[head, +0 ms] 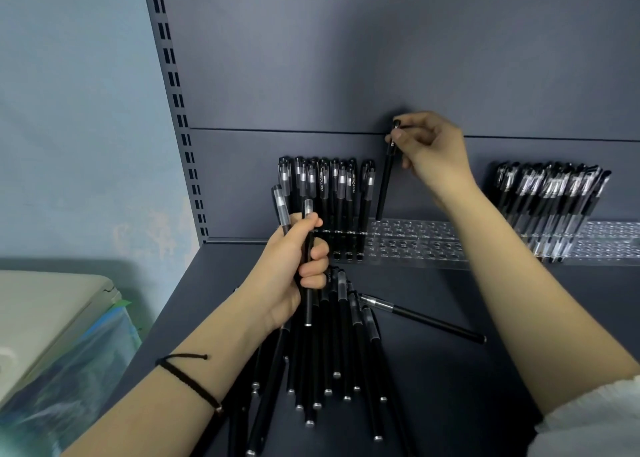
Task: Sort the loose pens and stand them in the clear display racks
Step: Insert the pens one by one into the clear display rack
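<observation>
Pens (332, 345) are lying loose in a fanned-out heap on the dark shelf (450, 370), near the front, mostly pointing toward the back. One lone pen (422, 318) sits at an angle just right of the heap. The left hand (294, 269) hovers over the far end of the heap, fingers curled tight round two pens (308, 304) held upright with caps up. The right hand (433, 151) is raised further back and pinches a single pen (386, 179) by its cap between thumb and fingertips. That pen hangs nearly upright, its lower tip right at the top of the clear rack (415, 241), just beside the standing pens (325, 193) already filling the rack's left end. Can't tell if the tip is actually in a hole. The middle holes of the rack are bare, and a second bunch (550, 207) leans in the rack further right. Behind it all is a grey back panel (346, 58). There's a black cord bracelet (187, 377) on the left wrist and a white sleeve (588, 418) on the right arm
</observation>
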The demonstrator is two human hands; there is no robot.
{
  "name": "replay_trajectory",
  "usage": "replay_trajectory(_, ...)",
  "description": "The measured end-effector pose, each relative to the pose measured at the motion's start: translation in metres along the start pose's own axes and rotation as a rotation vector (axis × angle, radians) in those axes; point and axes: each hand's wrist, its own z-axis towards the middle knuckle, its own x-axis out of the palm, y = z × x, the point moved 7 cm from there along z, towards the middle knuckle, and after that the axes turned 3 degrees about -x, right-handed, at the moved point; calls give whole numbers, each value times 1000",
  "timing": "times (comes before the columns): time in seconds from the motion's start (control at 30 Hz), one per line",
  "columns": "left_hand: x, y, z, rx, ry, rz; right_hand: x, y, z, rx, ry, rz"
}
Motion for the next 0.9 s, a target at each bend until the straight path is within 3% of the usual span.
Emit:
replay_trajectory(0.27, 3, -2, -3, 37, 15, 38, 0, -8, 3, -11, 12, -71)
replay_trajectory(0.43, 3, -1, -3, 39, 23, 41, 16, -20, -8, 114, 312, -335)
replay_trajectory(0.63, 4, -1, -4, 37, 36, 73, 4, -15, -6, 151, 360, -417)
replay_trajectory(0.8, 6, -1, -4, 50, 36, 112, -2, 21, -2, 50, 131, -193)
replay_trajectory(0.9, 5, -2, -3, 63, 23, 72, 21, 44, -14, 18, 272, -126)
